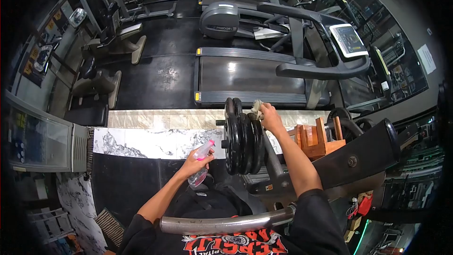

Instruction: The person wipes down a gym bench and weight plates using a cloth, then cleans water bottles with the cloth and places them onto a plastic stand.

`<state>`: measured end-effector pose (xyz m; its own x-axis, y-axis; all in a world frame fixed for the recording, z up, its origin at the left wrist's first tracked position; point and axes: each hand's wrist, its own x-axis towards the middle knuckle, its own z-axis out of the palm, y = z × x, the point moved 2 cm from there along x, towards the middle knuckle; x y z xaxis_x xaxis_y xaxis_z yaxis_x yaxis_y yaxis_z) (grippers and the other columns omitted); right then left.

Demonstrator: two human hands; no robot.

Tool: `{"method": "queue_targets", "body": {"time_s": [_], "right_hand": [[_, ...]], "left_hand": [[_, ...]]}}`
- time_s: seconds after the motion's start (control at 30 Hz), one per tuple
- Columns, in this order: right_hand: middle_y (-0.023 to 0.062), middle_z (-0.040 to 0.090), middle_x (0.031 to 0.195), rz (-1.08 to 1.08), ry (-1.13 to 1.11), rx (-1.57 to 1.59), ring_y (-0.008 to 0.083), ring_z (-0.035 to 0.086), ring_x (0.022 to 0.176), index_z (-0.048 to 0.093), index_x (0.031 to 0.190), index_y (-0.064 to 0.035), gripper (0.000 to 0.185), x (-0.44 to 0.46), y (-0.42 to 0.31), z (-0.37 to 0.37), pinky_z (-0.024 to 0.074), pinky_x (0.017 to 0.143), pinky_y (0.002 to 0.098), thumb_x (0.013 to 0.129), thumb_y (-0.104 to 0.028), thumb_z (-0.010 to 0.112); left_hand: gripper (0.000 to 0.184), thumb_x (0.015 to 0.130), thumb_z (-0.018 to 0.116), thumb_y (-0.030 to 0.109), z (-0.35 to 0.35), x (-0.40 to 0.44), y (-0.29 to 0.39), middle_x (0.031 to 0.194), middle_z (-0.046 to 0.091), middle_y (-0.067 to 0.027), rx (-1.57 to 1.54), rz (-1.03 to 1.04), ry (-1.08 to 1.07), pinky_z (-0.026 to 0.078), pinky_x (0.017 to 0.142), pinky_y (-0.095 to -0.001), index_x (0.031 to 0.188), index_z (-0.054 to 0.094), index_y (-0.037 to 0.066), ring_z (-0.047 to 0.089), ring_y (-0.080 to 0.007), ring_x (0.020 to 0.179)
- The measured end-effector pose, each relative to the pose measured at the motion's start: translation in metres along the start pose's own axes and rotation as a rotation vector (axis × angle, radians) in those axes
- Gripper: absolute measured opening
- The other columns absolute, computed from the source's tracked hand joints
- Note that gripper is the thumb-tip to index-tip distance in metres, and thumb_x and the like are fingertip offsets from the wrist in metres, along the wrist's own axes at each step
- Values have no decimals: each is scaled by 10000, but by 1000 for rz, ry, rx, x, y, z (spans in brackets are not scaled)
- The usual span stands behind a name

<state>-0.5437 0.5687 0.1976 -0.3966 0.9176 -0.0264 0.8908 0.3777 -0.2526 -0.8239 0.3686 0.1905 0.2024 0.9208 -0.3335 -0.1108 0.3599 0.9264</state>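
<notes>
My left hand (192, 165) is closed around a clear spray bottle (198, 177) with a pink nozzle and collar, held tilted in front of my body. My right hand (271, 117) grips a pale cloth (257, 108) at the top edge of the black weight plates (243, 144). Several of these plates hang side by side on a rack peg, and the cloth touches the rearmost rim. Part of the cloth is hidden by my fingers.
A curved metal bar (226, 223) crosses close in front of my torso. To the right stand a wooden box (314, 141) and a dark machine frame (358, 160). Beyond the marble strip is a treadmill (250, 73); exercise bikes (101, 85) stand at the left.
</notes>
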Motion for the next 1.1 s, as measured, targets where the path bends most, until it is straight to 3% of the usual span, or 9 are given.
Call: {"method": "queue_targets", "body": {"time_s": [0.07, 0.13, 0.27, 0.33, 0.43, 0.6, 0.73, 0.9, 1.1], "right_hand": [[165, 580, 1112, -44, 93, 3, 339, 566, 1045, 532, 1040, -78, 357, 0, 9, 23, 470, 872, 443, 699, 15, 578], [160, 585, 1089, -49, -264, 62, 340, 575, 1020, 531, 1038, -70, 348, -8, 16, 53, 476, 855, 439, 707, 31, 566], [165, 597, 1046, -67, -365, 16, 341, 589, 990, 559, 1015, -58, 329, -21, 13, 51, 497, 808, 435, 700, 37, 575], [173, 566, 1094, -141, -369, -26, 362, 592, 984, 579, 1063, -96, 381, -32, 12, 44, 508, 805, 435, 698, 7, 613], [162, 463, 1227, -37, -562, -144, 413, 567, 1013, 580, 1149, -166, 504, -55, -4, 33, 503, 851, 451, 662, -99, 691], [165, 460, 1252, -37, -703, -141, 396, 544, 1071, 597, 1150, -164, 485, -82, -22, 18, 468, 912, 437, 672, -140, 673], [188, 606, 1124, -53, -932, -56, 326, 568, 1082, 585, 1194, -130, 511, -61, -29, 9, 461, 915, 395, 684, -112, 593], [220, 638, 980, 76, -458, 208, 396, 595, 955, 554, 1060, -60, 354, -22, -18, 1, 478, 820, 460, 706, -77, 560], [215, 640, 964, 189, -62, 278, 391, 605, 933, 522, 1128, -108, 393, 8, -34, 12, 489, 787, 473, 744, -46, 582]], "left_hand": [[232, 861, 636, 100, 1, 0, 2, 858, 576, -39, 18, 24, -6, 472, 504, -228, 1060, 570, 0, 558, -84, 582], [232, 860, 636, 96, 1, -2, 3, 859, 576, -40, 18, 19, 7, 471, 504, -228, 1060, 569, -1, 559, -85, 581], [229, 854, 638, 87, -3, -3, 2, 865, 577, -41, -29, 3, 73, 471, 506, -231, 1054, 569, 0, 556, -88, 570], [218, 852, 635, 83, -1, -1, 2, 843, 575, -39, -41, 50, 88, 473, 507, -236, 1042, 570, -2, 554, -89, 567], [205, 854, 630, 79, -1, -3, 3, 817, 574, -35, 3, 27, 88, 476, 510, -239, 1031, 571, -5, 552, -87, 570], [194, 858, 627, 80, 3, -3, 3, 807, 575, -36, -6, 35, 57, 479, 510, -239, 1025, 573, -3, 553, -84, 576], [191, 859, 626, 80, 3, -2, 2, 802, 572, -36, -32, 11, 63, 479, 509, -241, 1024, 573, -1, 555, -85, 578], [188, 855, 632, 90, 0, 0, -1, 789, 569, -27, 5, -10, 47, 475, 508, -238, 1013, 569, 9, 558, -82, 572], [187, 856, 629, 92, 2, -1, 0, 779, 564, -21, -20, 6, 50, 471, 514, -232, 1013, 566, 13, 557, -82, 567]]}}
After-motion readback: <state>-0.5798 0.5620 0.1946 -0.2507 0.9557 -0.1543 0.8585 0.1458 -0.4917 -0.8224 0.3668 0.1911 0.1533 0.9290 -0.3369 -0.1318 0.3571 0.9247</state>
